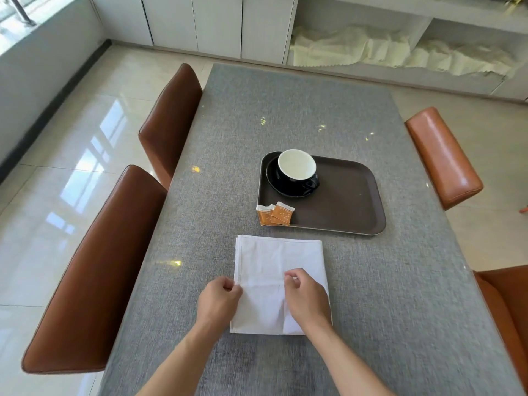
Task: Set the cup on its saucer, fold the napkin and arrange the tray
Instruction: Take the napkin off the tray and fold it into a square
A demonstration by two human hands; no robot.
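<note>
Right now the white napkin [278,281] lies folded near the table's [371,281] front edge, the left hand [218,301] pinching its left edge and the right hand [307,298] pinching its middle. Beyond, the cup [297,170] sits on its saucer [274,184] in the tray's [343,201] far left corner, sugar packets [274,214] overlapping the near left.

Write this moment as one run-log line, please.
step: napkin fold | left hand: pinches napkin left edge | right hand: on napkin, grip unclear | cup: on saucer, in tray | packets: tray's near-left corner
</note>
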